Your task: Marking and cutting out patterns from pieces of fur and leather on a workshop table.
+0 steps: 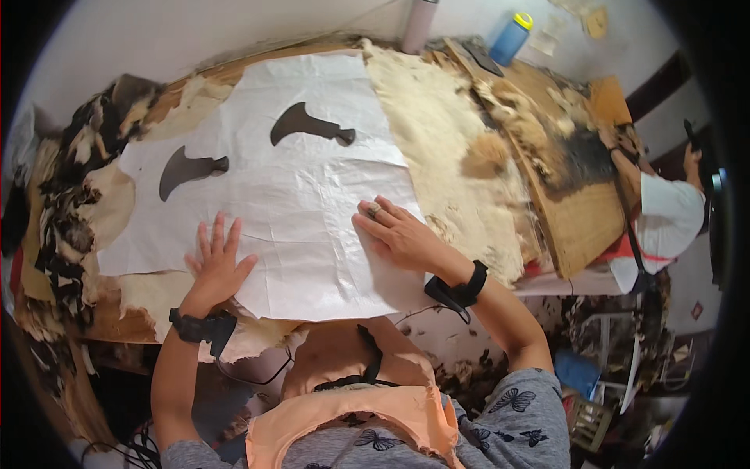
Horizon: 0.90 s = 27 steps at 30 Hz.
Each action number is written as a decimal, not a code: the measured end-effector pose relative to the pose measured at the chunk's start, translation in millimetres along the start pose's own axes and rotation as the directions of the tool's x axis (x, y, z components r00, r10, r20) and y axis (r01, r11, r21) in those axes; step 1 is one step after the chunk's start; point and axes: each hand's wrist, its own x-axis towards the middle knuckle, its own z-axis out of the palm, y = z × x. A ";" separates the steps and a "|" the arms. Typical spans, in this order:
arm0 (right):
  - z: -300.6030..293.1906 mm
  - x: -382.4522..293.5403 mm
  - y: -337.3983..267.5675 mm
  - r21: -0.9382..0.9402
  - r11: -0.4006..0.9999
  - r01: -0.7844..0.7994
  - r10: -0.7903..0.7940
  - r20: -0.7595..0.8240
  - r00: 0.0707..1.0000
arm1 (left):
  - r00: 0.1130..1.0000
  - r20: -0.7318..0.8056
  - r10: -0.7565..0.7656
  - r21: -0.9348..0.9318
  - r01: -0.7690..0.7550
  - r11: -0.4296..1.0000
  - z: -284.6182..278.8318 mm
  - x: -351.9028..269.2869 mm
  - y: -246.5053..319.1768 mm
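A large white sheet pattern lies creased over pale hides on the wooden table. My left hand rests flat on its lower left part, fingers spread, holding nothing. On the sheet's right edge lies my right hand, palm down with fingers a little apart and a band around one finger. Two dark metal blades with crescent edges and short necks sit on the sheet: one blade above my left hand, the other blade farther up, near the middle. A cream fur hide extends from under the sheet's right side.
Black and white fur scraps pile at the left. A wooden board with tan fur lies at the right. A blue bottle and a pink bottle stand at the back. A co-worker is at the far right.
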 end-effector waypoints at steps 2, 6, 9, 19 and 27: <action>0.7 -11.3 1.1 -0.005 0.999 -0.033 0.033 0.006 0.999 | 1.000 0.006 -0.005 0.012 0.005 1.000 4.9 0.6 -6.5; -14.4 -38.0 5.7 0.062 0.994 -0.095 0.090 0.081 0.993 | 0.994 -0.060 0.088 0.026 -0.087 0.996 10.9 -1.9 -15.3; -31.1 -66.0 3.8 0.179 0.960 -0.214 0.189 0.149 0.971 | 0.992 -0.059 0.115 -0.024 -0.116 0.993 1.2 -17.5 -7.7; -44.9 -80.2 13.9 0.328 0.910 -0.252 0.179 0.239 0.954 | 0.800 0.037 0.599 0.129 -0.599 0.791 -4.3 -86.6 86.3; -48.0 -116.2 39.9 0.727 0.613 -0.309 0.353 0.098 0.931 | 0.993 -0.084 0.088 -0.487 -0.118 0.866 -11.6 -54.9 80.9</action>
